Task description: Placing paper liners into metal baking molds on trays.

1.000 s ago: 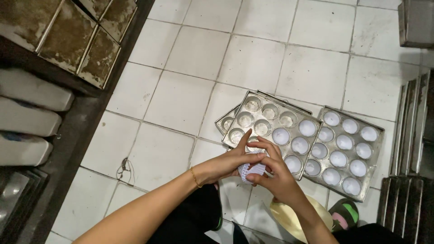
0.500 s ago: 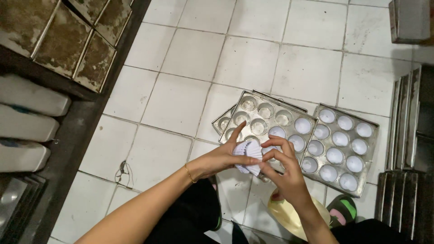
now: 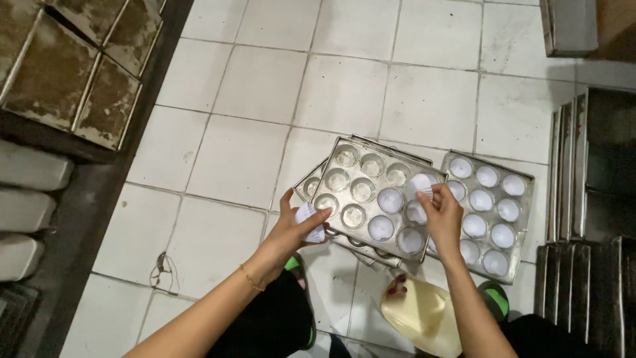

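We crouch over a white tiled floor with two muffin trays set side by side in front of us, close enough that both hands reach every cup without shifting. Our left hand is closed loosely around a small stack of white paper liners, thumb over the top and fingers curled beneath, so the stack stays together and sits ready just at the near left corner of the near tray. Our right hand pinches a single paper liner between thumb and fingertips, the rest of the fingers only slightly spread, and holds it just above a cup in the right-hand column of that tray; a light pinch at the rim keeps the fluted cup from crushing. The near tray rests on top of another tray of the same kind, whose edge shows beneath it at the left. Its right-hand cups already show white liners, while the cups toward the left show bare, stained metal. The far tray, touching or nearly touching the near one on the right, has a white liner in every cup that we can see. A pale yellow bag lies on the floor between our knees, and stacks of more metal pans stand at the right edge.
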